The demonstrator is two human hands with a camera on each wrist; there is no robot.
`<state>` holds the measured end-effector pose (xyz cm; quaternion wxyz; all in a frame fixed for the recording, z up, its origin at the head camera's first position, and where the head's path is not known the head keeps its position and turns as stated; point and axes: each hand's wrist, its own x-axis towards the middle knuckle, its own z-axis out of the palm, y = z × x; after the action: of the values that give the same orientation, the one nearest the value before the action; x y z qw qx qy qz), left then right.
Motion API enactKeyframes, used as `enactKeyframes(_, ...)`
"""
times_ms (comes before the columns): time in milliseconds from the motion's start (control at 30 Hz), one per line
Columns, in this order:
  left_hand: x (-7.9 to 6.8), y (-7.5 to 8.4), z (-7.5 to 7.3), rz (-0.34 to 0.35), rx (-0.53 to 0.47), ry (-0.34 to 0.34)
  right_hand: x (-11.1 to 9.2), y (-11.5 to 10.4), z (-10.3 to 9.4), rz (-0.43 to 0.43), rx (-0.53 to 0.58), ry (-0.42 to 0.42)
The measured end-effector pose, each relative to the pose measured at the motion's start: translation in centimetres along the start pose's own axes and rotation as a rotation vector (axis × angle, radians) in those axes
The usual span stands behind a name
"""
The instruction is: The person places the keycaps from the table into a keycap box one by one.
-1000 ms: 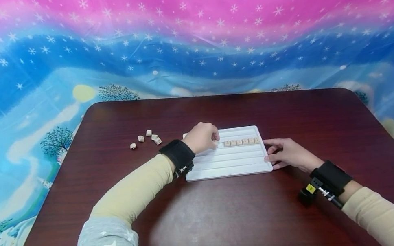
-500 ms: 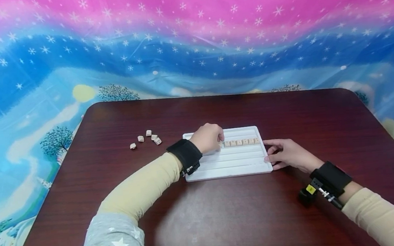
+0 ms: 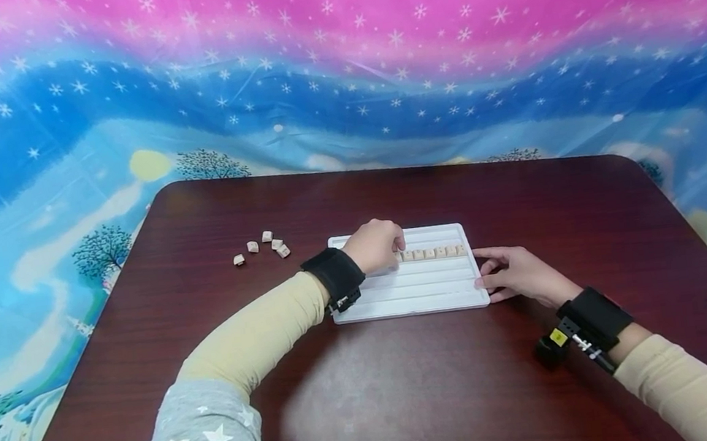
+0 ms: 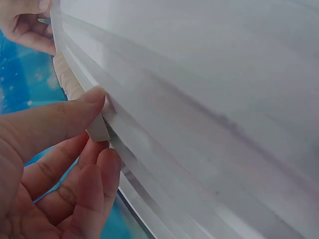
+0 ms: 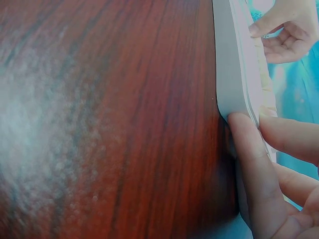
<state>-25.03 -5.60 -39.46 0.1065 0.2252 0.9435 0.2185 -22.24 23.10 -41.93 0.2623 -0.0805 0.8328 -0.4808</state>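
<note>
A white ridged tray (image 3: pixel 426 303) lies on the table. Along one of its upper grooves stands a row of small cream keycaps (image 3: pixel 435 253), reaching to the tray's right side. My left hand (image 3: pixel 373 247) is over the tray at the row's left end. Between thumb and fingers it pinches a keycap (image 4: pixel 99 130), which sits at the groove in line with the others. At the tray's right edge, my right hand (image 3: pixel 521 275) holds the side, thumb and fingers touching the wall and rim. The left forearm's end covers part of the tray's left side.
Several loose keycaps (image 3: pixel 277 244) lie scattered on the dark wooden table (image 3: pixel 374 387), left of the tray. A patterned cloth (image 3: pixel 335 68) hangs behind the table's far edge. Each wrist wears a black strap (image 3: pixel 334 276) with a camera.
My left hand has shifted a little to the right, bringing its keycap up against the row's left end. The right hand has stayed at the tray's edge.
</note>
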Motion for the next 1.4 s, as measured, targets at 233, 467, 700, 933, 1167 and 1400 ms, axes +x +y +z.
enactKeyframes(233,-0.29,-0.21,-0.30,-0.027,-0.007,0.017,0.06,-0.06,-0.09,0.007,-0.009,0.009)
enactKeyframes(467,-0.24,-0.23,-0.35,-0.029,0.003,0.018,0.08,-0.12,-0.08,0.011,-0.016,0.014)
enactKeyframes(700,-0.25,-0.10,-0.31,-0.036,0.011,0.015,0.06,-0.12,-0.01,0.014,-0.016,0.012)
enactKeyframes(933,-0.23,0.01,-0.26,-0.036,0.025,0.023,0.11,-0.13,-0.06,0.012,-0.015,0.013)
enactKeyframes(1167,-0.13,-0.10,-0.08,-0.033,0.036,0.023,0.02,-0.13,-0.05,0.005,-0.014,0.007)
enactKeyframes(1400,-0.14,-0.11,-0.06,-0.028,0.049,0.021,0.07,-0.14,0.09,0.010,-0.017,0.008)
